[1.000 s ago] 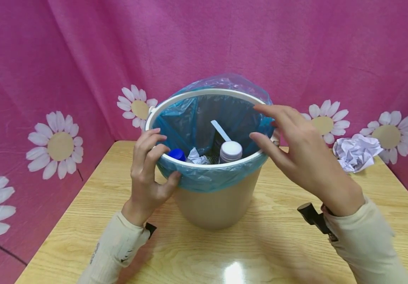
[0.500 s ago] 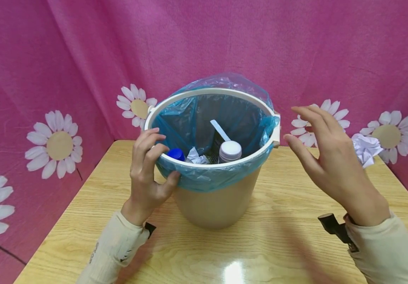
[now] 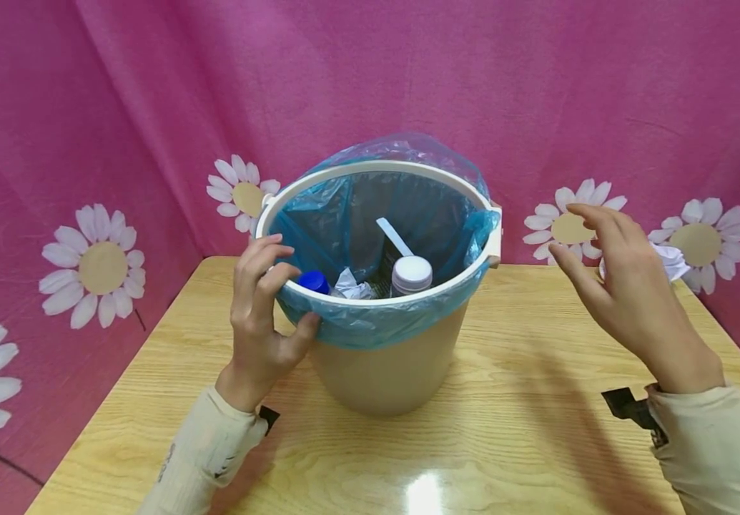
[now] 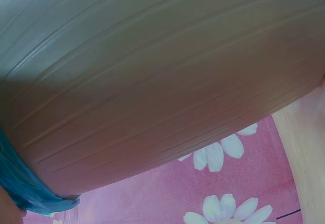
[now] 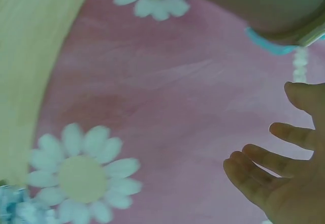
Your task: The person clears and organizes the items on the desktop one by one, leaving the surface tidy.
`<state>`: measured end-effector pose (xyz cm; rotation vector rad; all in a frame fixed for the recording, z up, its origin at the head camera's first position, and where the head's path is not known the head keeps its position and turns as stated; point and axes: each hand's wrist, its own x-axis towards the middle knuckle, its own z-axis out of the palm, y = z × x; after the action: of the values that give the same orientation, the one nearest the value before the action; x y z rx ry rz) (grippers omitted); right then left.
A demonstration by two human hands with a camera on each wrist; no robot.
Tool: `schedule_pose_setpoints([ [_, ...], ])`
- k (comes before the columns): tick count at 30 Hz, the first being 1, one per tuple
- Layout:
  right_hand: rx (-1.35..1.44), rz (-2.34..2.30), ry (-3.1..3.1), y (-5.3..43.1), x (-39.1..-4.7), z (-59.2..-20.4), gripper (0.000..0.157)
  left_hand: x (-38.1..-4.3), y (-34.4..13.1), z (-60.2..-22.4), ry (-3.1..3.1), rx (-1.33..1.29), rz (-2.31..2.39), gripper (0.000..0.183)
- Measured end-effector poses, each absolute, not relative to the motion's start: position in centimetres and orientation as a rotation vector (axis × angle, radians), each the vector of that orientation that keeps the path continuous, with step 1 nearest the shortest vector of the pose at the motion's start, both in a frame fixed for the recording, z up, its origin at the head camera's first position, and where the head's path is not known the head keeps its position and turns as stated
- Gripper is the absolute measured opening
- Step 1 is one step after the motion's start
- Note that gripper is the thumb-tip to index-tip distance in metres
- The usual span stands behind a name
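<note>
In the head view, a beige trash bin (image 3: pixel 382 379) stands upright on the table, lined with a blue plastic bag (image 3: pixel 370 327) folded over its edge. A white ring (image 3: pixel 382 166) runs around the top. My left hand (image 3: pixel 263 322) grips the near left rim, fingers over the ring and thumb outside against the bag. Inside sit a blue-capped bottle (image 3: pixel 314 282), crumpled white paper (image 3: pixel 349 287), a white-lidded container (image 3: pixel 411 275) and a dark flat piece with a pale strip (image 3: pixel 394 236). To the right, my right hand (image 3: pixel 633 293) hovers with fingers spread, holding nothing.
Behind my right hand, a crumpled paper ball (image 3: pixel 673 262) lies at the table's far right, mostly hidden. A pink curtain (image 3: pixel 370 71) with daisies rises behind the wooden table (image 3: pixel 505 443).
My right hand has let go of the bin's right rim and moved right, now partly covering the paper ball. The left hand keeps its grip. Slightly, the view has shifted.
</note>
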<state>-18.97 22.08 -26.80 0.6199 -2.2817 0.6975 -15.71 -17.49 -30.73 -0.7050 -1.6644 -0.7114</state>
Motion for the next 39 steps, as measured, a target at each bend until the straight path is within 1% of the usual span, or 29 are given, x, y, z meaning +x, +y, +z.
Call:
schedule_pose_setpoints([
  [5,0.551,0.717,-2.334,24.1,-20.9,-29.2,0.05,-15.8,-17.5,-30.8,-1.639,-0.716,-0.721,0.047],
  [12,0.466,0.75,-2.445,27.5,-23.4,-32.3,0.05,-15.8,-17.4,-30.7,-1.652,-0.723,-0.719,0.046],
  [18,0.407,0.708,-2.536,30.1,-24.9,-34.5,0.051,-15.8,-17.4,-30.6,-1.67,-0.732,-0.71,0.046],
  [32,0.297,0.655,-2.726,34.0,-27.0,-39.1,0.056,-15.5,-18.0,-30.7,-1.704,-0.715,-0.682,0.045],
  [39,0.332,0.603,-2.8,35.4,-27.4,-40.5,0.054,-15.6,-17.9,-30.8,-1.708,-0.719,-0.679,0.045],
])
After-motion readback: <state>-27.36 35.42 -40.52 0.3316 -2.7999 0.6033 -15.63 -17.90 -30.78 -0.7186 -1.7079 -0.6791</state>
